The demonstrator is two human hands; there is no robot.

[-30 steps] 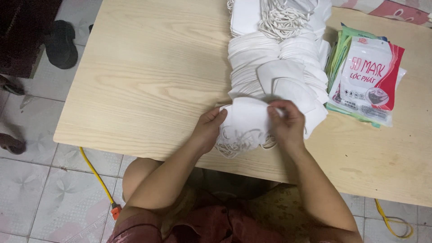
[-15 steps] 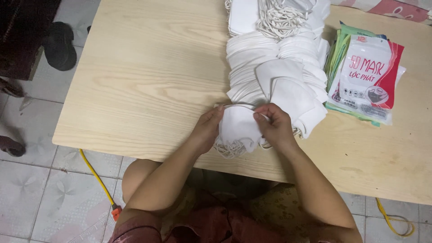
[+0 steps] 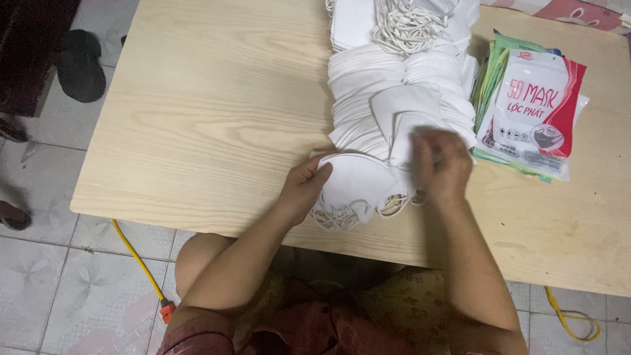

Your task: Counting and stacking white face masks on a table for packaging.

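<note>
Fingers of the left hand (image 3: 305, 187) pinch the edge of a small stack of white masks (image 3: 358, 187) at lower centre, steadying it on the wooden table (image 3: 210, 118). The right hand (image 3: 444, 164) hovers half-curled over the long mask pile (image 3: 401, 92) above; its grip cannot be told. Printed pouches (image 3: 536, 108) wait at right.

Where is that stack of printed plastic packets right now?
In the head view, the stack of packets lies on the wooden table at the right, just beside the pile of white masks and beyond the right hand.
</note>
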